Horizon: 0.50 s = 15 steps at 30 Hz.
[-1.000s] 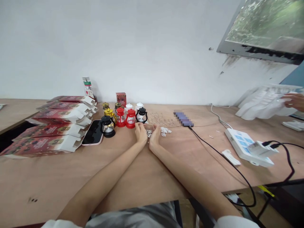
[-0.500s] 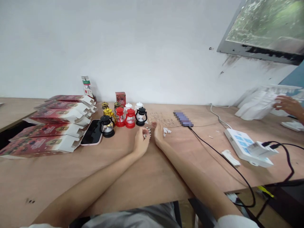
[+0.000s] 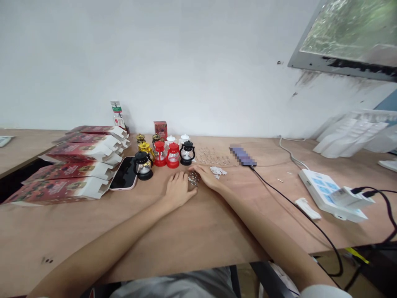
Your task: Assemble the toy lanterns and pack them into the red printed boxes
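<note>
A pile of small shiny silver pieces (image 3: 194,179) lies on the table between my hands; their kind is too small to tell. My left hand (image 3: 179,191) rests palm down beside the pile's left side, fingers stretched and thumb apart. Curved around the far right side of the pile, my right hand (image 3: 207,177) has its fingers extended and holds nothing visible. Just beyond it is a heap of small white pieces (image 3: 218,171). Miniature lanterns stand behind my left hand: a black one (image 3: 187,153), a red one (image 3: 173,155) and another black one (image 3: 143,165), among several more.
Rows of thin wire pieces (image 3: 214,159) lie behind my right hand. A dark phone (image 3: 124,174) and several red printed boxes (image 3: 58,188) occupy the left. On the right are a cabled phone (image 3: 243,156), a white power strip (image 3: 328,196) and stacked white items (image 3: 347,134).
My left hand has moved left and flattened onto the table. My right fingers have curved in around the silver pile, which now sits more gathered. The co-worker's hand at right has left view.
</note>
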Tool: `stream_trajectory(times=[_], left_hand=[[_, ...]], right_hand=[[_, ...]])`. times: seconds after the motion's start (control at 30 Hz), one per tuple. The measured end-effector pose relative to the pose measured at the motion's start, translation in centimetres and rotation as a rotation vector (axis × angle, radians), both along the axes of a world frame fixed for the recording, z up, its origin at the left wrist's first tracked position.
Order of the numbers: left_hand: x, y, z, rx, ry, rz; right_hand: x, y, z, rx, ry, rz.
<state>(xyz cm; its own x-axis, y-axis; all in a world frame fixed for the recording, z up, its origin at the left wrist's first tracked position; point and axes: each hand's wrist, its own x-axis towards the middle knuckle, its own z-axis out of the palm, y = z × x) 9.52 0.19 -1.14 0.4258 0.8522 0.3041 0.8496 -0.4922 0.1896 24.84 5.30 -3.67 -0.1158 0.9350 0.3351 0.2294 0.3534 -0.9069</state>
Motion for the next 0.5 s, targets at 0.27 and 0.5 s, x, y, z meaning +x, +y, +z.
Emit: stream_trajectory(times=[0.27, 0.5], left_hand=[[-2.8, 0.8, -0.8, -0.124, -0.390, -0.049], [-4.7, 0.8, -0.9, -0.256, -0.730, -0.043]], right_hand=[[0.2, -2.5, 0.8, 0.174, -0.452, 0.034], [-0.9, -2.4, 0.8, 0.175, -0.688, -0.021]])
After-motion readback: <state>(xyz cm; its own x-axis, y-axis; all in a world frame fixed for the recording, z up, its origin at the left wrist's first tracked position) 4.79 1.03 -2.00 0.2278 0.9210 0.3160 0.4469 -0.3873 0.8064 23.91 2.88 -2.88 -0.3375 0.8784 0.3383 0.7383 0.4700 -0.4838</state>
